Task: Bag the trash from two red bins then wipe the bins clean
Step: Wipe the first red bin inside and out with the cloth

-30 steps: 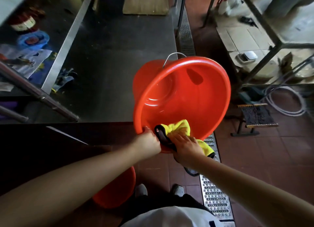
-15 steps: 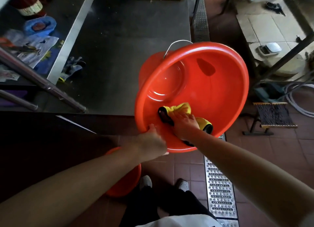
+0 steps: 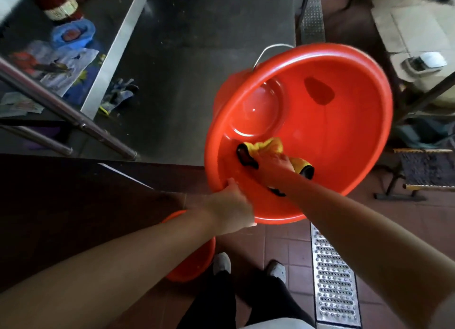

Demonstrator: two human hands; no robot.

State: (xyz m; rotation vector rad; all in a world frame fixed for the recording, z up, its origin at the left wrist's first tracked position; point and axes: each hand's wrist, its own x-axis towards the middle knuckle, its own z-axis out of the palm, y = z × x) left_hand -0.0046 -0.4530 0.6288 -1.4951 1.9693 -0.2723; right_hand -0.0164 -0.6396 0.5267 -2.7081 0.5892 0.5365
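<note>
Inside the red bin [image 3: 344, 131], cloth [image 3: 268, 147] under right-hand fingers [image 3: 283, 160].

The dark steel worktop [image 3: 197, 65] carries crumpled grey work gloves [image 3: 118, 96] near its raised silver left edge [image 3: 118, 45].

Both forearms are bare, no sleeves showing. The person wears dark trousers [image 3: 221, 301] and pale grey shoes [image 3: 221, 263], just left of the floor drain grate [image 3: 334, 279]. A white garment [image 3: 275, 325] shows below the trousers.
</note>
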